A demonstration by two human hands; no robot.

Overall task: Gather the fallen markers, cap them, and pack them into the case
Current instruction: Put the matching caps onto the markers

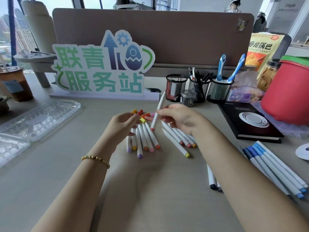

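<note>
My right hand [178, 118] pinches a white marker [158, 108] held upright and tilted, its red end pointing down. My left hand [124, 123] hovers over the pile with fingers curled near loose yellow, orange and red caps [142, 115]; whether it holds one I cannot tell. Several white markers with coloured ends [143, 139] lie on the desk under my hands, and more [177, 139] lie beneath my right hand. The clear plastic case [41, 118] lies open at the left. Blue markers [274, 166] lie in a row at the right.
A green-lettered sign [103, 64] stands behind the pile. Mesh pen cups [199, 87], a small clip jar [188, 97], a black notebook [250, 121] and a red container [287, 96] crowd the right. A drink cup [16, 84] stands far left. Two dark-tipped markers [212, 178] lie near my right forearm.
</note>
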